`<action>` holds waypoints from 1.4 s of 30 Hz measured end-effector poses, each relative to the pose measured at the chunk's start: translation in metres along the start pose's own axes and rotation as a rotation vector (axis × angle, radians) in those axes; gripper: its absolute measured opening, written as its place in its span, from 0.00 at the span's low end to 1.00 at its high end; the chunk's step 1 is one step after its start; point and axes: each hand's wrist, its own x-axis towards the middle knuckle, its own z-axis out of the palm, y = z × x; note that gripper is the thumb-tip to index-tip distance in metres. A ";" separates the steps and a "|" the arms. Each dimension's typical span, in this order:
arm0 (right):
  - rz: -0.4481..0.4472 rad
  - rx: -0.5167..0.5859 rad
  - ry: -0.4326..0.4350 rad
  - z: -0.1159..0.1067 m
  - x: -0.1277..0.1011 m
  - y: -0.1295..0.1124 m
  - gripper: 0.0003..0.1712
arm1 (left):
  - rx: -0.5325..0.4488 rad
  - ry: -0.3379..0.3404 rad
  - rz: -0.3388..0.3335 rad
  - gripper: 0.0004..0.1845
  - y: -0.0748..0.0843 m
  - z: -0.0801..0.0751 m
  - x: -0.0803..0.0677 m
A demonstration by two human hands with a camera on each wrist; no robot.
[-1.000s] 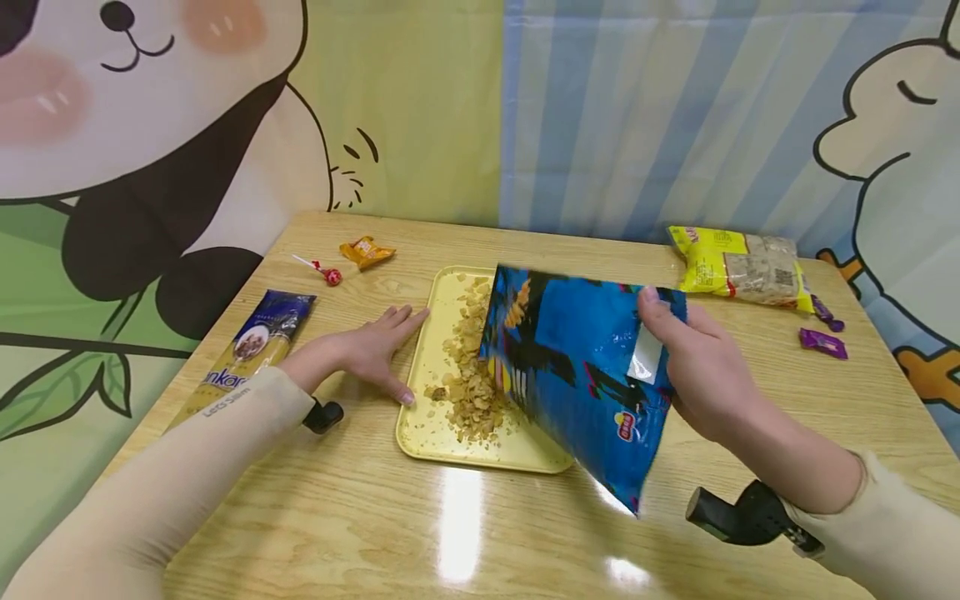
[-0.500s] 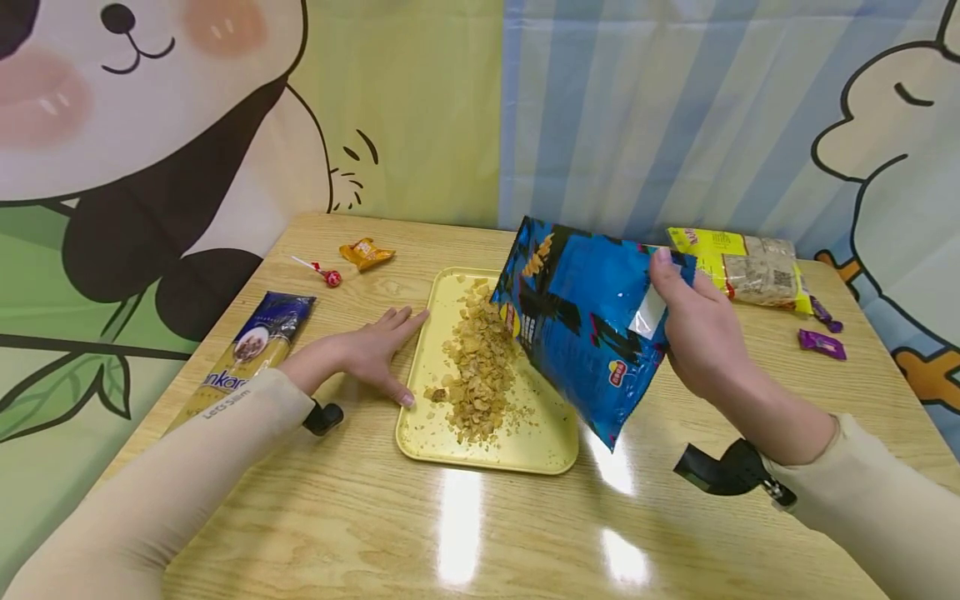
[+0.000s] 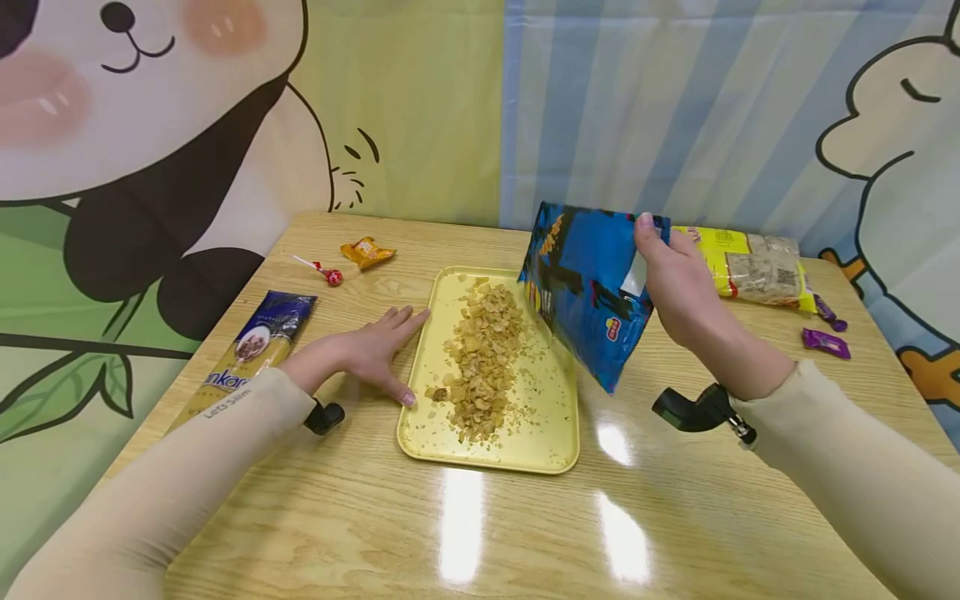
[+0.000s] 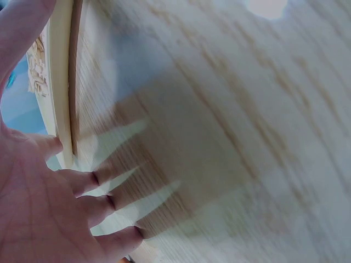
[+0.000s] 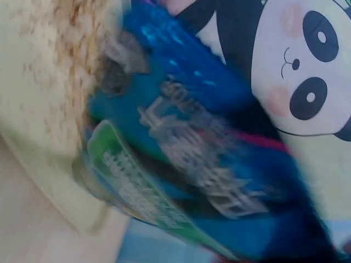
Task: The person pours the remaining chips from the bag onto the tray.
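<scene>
The right hand [image 3: 678, 287] grips a blue chip bag [image 3: 592, 287] by its bottom edge, thumb across the back and the other fingers hidden behind it. The bag hangs tilted in the air over the 3 o'clock side of the yellow tray [image 3: 551, 454]. Its print is too blurred to read in either the head or right wrist view; only a small red-and-yellow logo shows near the lower end. A heap of chips [image 3: 483, 358] lies down the middle of the tray.

The left hand [image 3: 367, 354] lies flat on the table [image 3: 525, 542] with fingers straight and spread, touching the tray's 9 o'clock rim. At 9 o'clock of this hand lies a pasta pack [image 3: 243, 354] with partly readable lettering "nkar". At the tray's 10 o'clock lie a lollipop [image 3: 322, 271] and an orange packet [image 3: 366, 252]. At 2 o'clock sits a yellow bag [image 3: 750, 267], its writing too small to read, with two purple candies [image 3: 825, 333] just beside it.
</scene>
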 end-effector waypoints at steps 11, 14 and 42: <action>-0.138 -0.018 0.015 0.006 0.008 -0.002 0.27 | -0.009 -0.012 -0.014 0.76 0.000 -0.002 0.000; -0.075 -0.010 -0.033 0.003 -0.002 -0.002 0.26 | -0.009 -0.012 -0.007 0.76 0.000 -0.001 0.001; -0.079 -0.123 -0.237 0.008 -0.060 -0.002 0.36 | -0.008 -0.018 -0.001 0.76 -0.003 -0.001 0.003</action>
